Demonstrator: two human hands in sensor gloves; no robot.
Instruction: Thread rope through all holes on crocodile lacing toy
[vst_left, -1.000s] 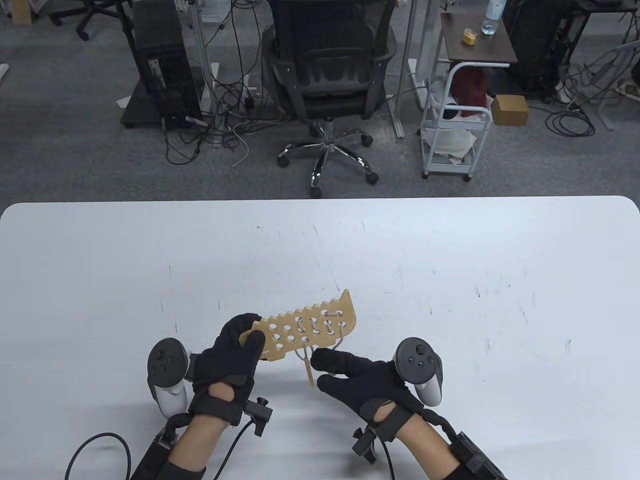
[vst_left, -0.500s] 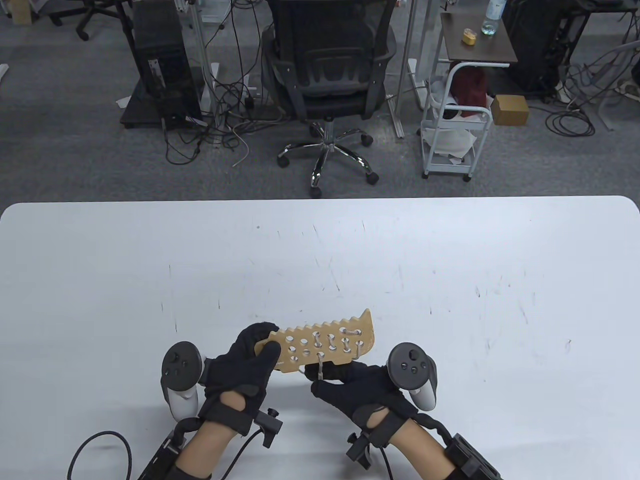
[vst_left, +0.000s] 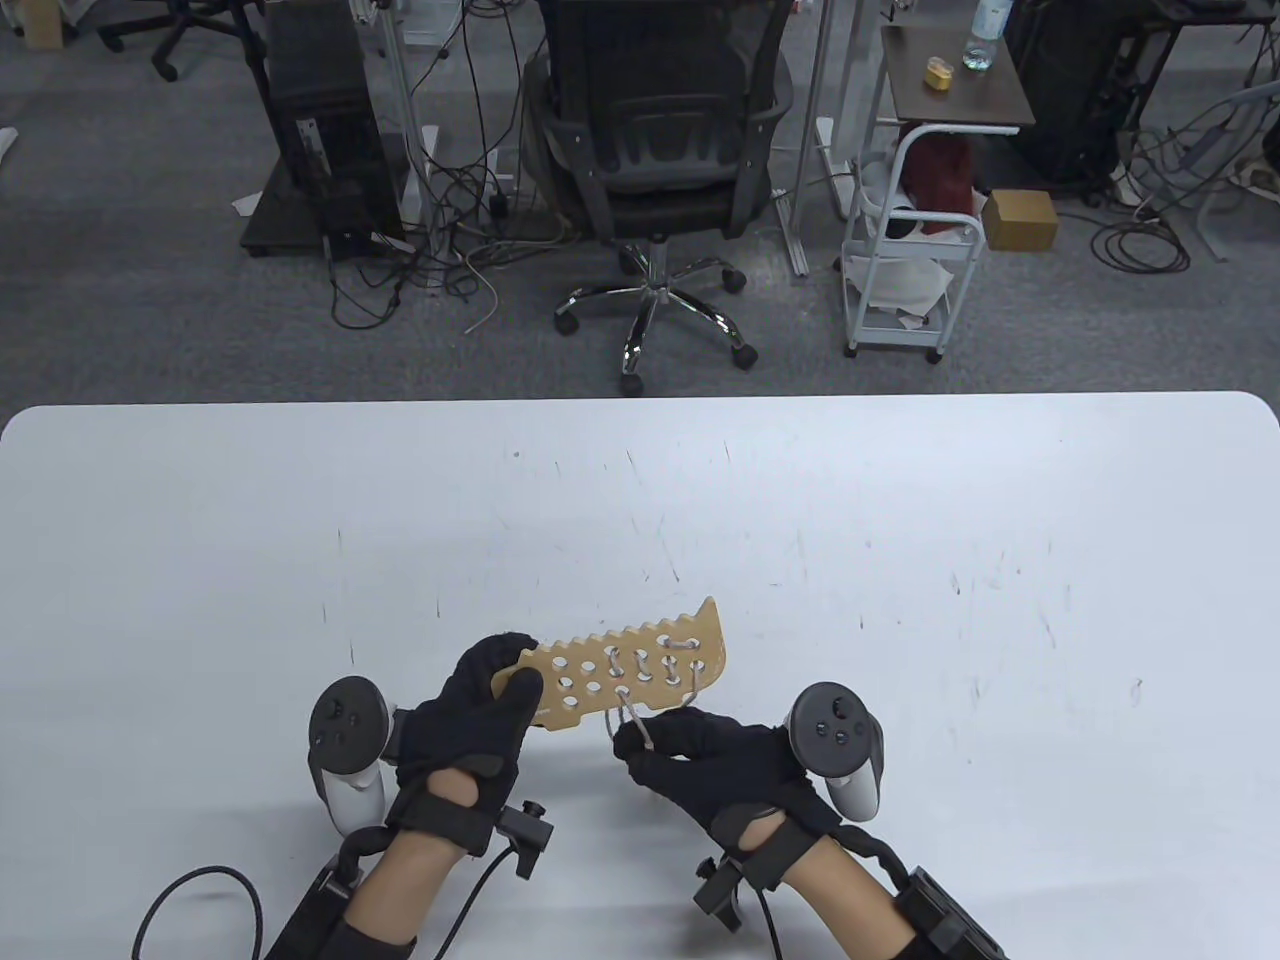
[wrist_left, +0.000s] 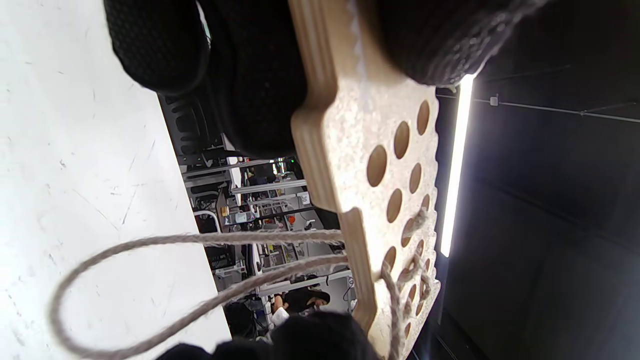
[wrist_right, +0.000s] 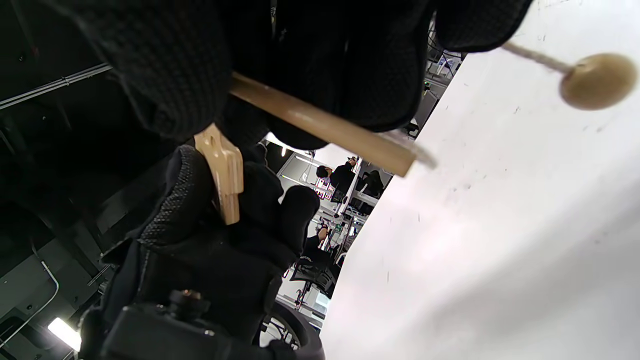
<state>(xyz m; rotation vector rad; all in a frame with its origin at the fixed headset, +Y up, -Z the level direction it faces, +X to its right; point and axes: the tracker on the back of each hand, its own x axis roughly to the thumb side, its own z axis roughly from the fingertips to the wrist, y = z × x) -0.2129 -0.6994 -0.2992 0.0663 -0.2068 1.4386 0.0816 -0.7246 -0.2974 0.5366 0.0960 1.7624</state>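
Note:
The tan wooden crocodile board (vst_left: 625, 665) is held above the table, its toothed edge facing away from me. My left hand (vst_left: 505, 678) grips its left end, thumb on top. Grey rope (vst_left: 628, 712) laces the holes on the right side, and a loop of it hangs below the near edge. My right hand (vst_left: 640, 742) sits just under that edge and pinches the wooden needle (wrist_right: 325, 127). In the left wrist view the board (wrist_left: 370, 150) shows several empty holes and a wide rope loop (wrist_left: 150, 280). A wooden bead (wrist_right: 597, 80) hangs on the rope above the table.
The white table (vst_left: 900, 560) stretches far beyond and to both sides of the hands. Behind its far edge stand an office chair (vst_left: 660, 150) and a small white cart (vst_left: 905, 270) on the floor.
My right hand, open beside the hanging needle a second ago, has closed on it and drawn rope below the board. The board shifted slightly right and back.

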